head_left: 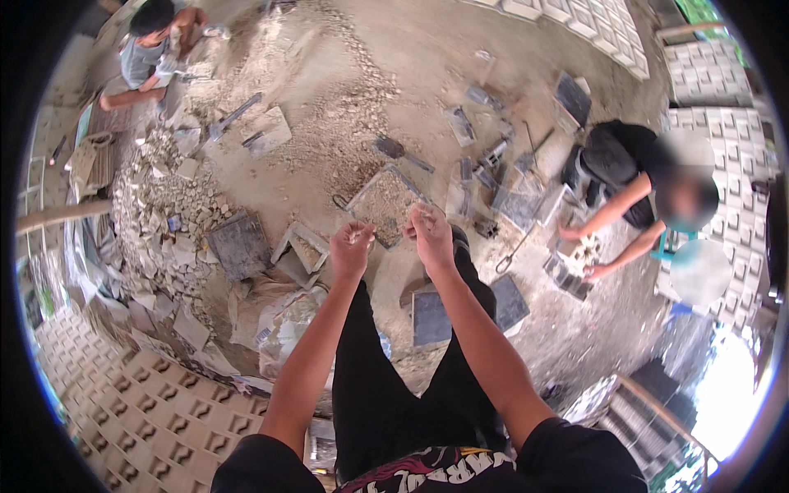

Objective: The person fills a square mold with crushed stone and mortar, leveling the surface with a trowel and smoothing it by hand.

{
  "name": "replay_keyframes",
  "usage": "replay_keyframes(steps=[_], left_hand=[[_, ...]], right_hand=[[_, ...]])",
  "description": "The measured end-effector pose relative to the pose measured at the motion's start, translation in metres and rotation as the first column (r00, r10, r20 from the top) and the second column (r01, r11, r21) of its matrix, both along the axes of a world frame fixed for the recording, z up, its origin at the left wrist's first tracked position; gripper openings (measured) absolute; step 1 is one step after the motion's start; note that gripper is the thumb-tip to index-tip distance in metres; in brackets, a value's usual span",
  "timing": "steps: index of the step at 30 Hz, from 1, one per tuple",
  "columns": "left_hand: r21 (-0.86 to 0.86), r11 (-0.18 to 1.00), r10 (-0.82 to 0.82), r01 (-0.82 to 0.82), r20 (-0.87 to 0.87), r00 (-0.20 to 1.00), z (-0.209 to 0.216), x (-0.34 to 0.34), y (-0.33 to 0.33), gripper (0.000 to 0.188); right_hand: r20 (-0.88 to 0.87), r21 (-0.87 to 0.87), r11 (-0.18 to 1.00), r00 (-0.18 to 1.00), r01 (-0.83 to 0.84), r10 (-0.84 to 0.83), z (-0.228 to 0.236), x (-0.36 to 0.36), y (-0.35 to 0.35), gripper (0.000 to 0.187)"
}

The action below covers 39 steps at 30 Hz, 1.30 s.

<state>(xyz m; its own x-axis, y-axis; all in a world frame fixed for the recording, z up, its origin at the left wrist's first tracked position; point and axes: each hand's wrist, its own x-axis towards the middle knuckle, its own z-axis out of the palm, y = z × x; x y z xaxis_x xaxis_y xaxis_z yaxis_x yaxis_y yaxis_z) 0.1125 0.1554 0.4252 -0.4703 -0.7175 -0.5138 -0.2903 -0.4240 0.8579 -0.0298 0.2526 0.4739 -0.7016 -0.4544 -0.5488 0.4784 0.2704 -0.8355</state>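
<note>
My left hand (352,249) is raised in front of me, its fingers curled in and whitened with dust. Level with it, my right hand (429,232) is also closed, with pale dust on the fingertips. A gap separates the two hands. Whatever either one grips is too small or hidden to make out. Just beyond them, a square frame (367,187) holds crumbly tan material, and a wire loop (339,201) sticks out at its left corner. A smaller pale frame (289,246) lies beside my left hand.
Rubble (168,193) is heaped at left beside a dark square slab (239,244). A trowel (403,153) lies ahead. One co-worker (629,177) bends over a mold (567,275) at right; another (148,57) crouches far left. Patterned blocks (131,390) line the lower left.
</note>
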Motion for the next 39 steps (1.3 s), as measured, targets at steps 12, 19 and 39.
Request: replay_keyframes(steps=[12,19,39], left_hand=[[-0.212,0.972,0.140,-0.097,0.201,0.970,-0.111,-0.081,-0.012,0.038],[-0.620,0.749,0.131,0.233,0.484,0.865,-0.265,-0.104,0.013,0.046],[-0.866,0.313,0.106,0.390,0.439,0.892,-0.401,-0.169,0.061,0.058]], right_hand=[[-0.286,0.097,0.873,0.827,-0.478,0.485,-0.084,-0.240,-0.105,0.064],[-0.354,0.678,0.581,0.493,-0.450,0.795,-0.324,-0.222,-0.017,0.034],[-0.113,0.591,0.298,0.289,-0.750,0.951,-0.454,-0.226,0.006,0.029]])
